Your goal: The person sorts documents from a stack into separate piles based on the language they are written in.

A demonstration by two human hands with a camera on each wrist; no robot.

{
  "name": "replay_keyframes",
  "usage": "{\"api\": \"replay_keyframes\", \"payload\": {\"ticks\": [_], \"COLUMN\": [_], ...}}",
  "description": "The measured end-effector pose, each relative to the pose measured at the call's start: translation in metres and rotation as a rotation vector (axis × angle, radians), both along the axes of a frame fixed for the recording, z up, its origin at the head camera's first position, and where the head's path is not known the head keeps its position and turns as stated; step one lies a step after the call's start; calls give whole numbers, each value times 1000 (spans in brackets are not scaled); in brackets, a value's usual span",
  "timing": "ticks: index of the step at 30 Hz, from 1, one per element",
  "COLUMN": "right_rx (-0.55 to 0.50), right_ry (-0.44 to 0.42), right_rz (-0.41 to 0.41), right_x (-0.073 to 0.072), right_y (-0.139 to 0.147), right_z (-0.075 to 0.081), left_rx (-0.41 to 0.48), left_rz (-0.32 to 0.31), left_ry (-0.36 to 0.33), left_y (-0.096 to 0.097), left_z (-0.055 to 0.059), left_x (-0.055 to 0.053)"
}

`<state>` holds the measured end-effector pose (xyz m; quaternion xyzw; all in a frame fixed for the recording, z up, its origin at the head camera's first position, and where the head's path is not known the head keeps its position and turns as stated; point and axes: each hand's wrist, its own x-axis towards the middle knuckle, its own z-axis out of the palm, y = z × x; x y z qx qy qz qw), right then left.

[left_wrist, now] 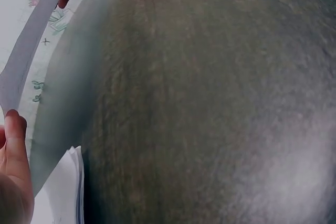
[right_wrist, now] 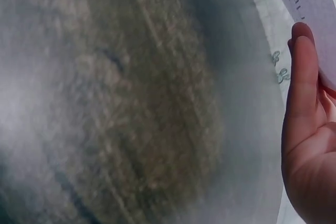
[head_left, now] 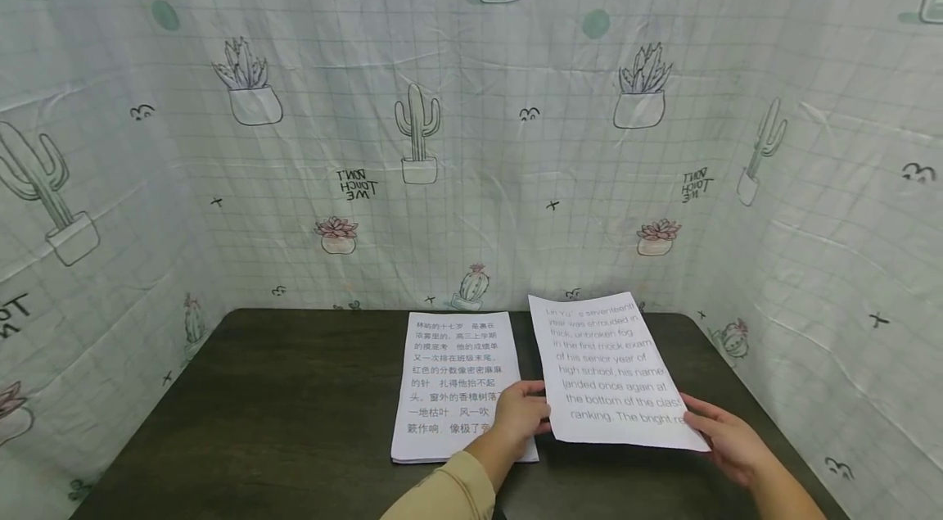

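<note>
A white sheet of paper (head_left: 604,373) printed with large English text is held up off the table, tilted, between both hands. My left hand (head_left: 519,415) pinches its lower left edge, and my right hand (head_left: 729,436) grips the lower right edge, thumb over the print. Beside it lies a stack of paper (head_left: 449,389) topped with Chinese text; my left hand and wrist cover its lower right part. In the left wrist view the lifted sheet (left_wrist: 26,61) shows nearly edge-on, with the stack's layered edges (left_wrist: 79,182) below. The right wrist view shows the thumb (right_wrist: 303,77) against the sheet (right_wrist: 315,9).
The dark wooden table (head_left: 280,405) extends to the left of the stack. A pale curtain (head_left: 471,135) printed with cacti and potted plants encloses the back and both sides.
</note>
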<state>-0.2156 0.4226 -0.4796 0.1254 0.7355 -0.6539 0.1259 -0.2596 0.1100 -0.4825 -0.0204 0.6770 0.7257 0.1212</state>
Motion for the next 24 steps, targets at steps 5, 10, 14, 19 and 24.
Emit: {"api": "replay_keyframes", "payload": {"ticks": [5,10,14,19,24], "right_rx": [-1,8,6,27,127], "right_ry": [-1,-7,-6,-12,-21], "right_rz": [9,-15,-15,-17,-70], "right_x": [3,4,5,6,6], "right_y": [4,6,9,10,6], "right_z": [-5,-9,-12,-18,-22], "left_rx": [-14,-31,-49,-82,-126], "left_rz": [-14,-17,-32,-74,-116], "left_ry": [-2,-15,-25,-59,-81], "left_y": [4,8,9,9,9], "left_z": [-3,-6,-6,-7,-5], "left_x": [2,4,7,9,8]}}
